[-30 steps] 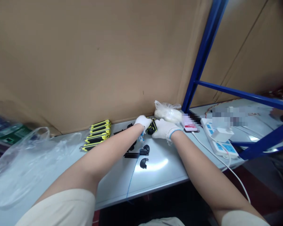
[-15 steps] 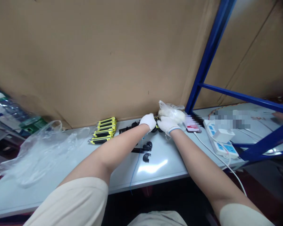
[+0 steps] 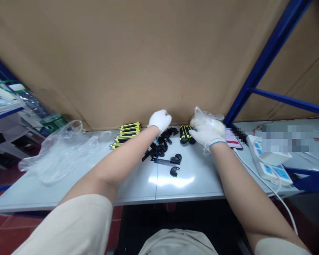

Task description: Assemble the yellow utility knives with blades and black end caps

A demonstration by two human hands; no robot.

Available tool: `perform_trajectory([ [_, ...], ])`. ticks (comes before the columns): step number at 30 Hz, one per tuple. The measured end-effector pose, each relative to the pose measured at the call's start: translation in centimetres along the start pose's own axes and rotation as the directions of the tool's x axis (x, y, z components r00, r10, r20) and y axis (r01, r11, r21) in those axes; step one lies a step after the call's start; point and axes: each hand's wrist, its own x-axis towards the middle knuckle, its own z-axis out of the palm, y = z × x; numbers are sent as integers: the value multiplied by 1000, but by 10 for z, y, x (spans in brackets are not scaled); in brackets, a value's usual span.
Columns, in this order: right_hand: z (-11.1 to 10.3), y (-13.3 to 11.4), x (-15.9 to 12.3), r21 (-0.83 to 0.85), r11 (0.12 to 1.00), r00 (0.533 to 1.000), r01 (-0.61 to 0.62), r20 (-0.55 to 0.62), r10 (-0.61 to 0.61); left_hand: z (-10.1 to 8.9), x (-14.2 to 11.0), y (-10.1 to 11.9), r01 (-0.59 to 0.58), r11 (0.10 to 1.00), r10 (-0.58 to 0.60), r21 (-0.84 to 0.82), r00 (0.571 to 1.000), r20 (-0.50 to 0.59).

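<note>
My left hand (image 3: 160,120), in a white glove, is raised just above a pile of black plastic parts (image 3: 161,147). Its fingers are curled in, and whatever they hold is hidden. My right hand (image 3: 206,135), also gloved, rests beside two or so black-and-yellow utility knife handles (image 3: 185,134), its fingers stretched out by a clear bag of whitish contents (image 3: 211,122). At the left, several black-and-yellow utility knives (image 3: 129,131) lie in a row. Nearer the front edge are a snap-off blade with a black slider (image 3: 166,162) and a small black curved part (image 3: 174,171).
A crumpled clear plastic bag (image 3: 61,156) covers the table's left part, with a large bottle (image 3: 37,106) behind it. On the right are a phone (image 3: 233,139), a power strip (image 3: 268,166) with white cables, and a blue frame post (image 3: 266,63). Cardboard (image 3: 149,63) stands behind.
My hands have moved apart: the left has gone left over the black parts, the right has shifted right, leaving the knife handles exposed between them. The view has swung slightly.
</note>
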Motion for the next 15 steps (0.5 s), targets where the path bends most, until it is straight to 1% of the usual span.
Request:
perform_trajectory([
  [2, -4, -2, -3, -20, 999, 999, 46, -25, -46, -34, -5, -39, 49, 997, -47, 51, 998, -44],
  [4, -7, -9, -7, -7, 997, 996, 83, -43, -83, -66, -19, -79, 90, 991, -86, 99, 995, -47],
  [6, -8, -21, -14, 94, 985, 989, 142, -58, -137, -90, -41, -117, 106, 986, -104, 129, 994, -24],
  [7, -7, -29, -19, 173, 962, 977, 213, -70, -203, -99, -53, -134, 104, 986, -106, 134, 994, 5],
  [8, -5, -38, -24, 259, 917, 952, 305, -51, -303, -105, -65, -151, 95, 987, -102, 129, 994, 46],
  [9, -3, -47, -30, 327, 860, 912, 391, -12, -410, -108, -76, -168, 88, 989, -99, 120, 991, 89],
  [10, 1, -56, -36, 347, 808, 852, 476, 46, -522, -109, -86, -184, 78, 991, -93, 110, 985, 146],
  [11, 5, -65, -42, 317, 774, 789, 548, 112, -604, -107, -93, -198, 83, 990, -100, 115, 984, 150],
  [12, 9, -73, -47, 272, 748, 734, 606, 172, -657, -103, -100, -212, 91, 987, -108, 131, 986, 129],
  [13, 13, -81, -53, 222, 730, 701, 646, 207, -683, -98, -104, -223, 70, 987, -89, 143, 987, 131],
  [14, 17, -86, -57, 178, 722, 687, 669, 224, -692, -92, -106, -233, 37, 987, -60, 158, 988, 143],
  [15, 21, -91, -61, 141, 717, 683, 683, 226, -695, -87, -108, -240, -4, 984, -25, 175, 986, 167],
])
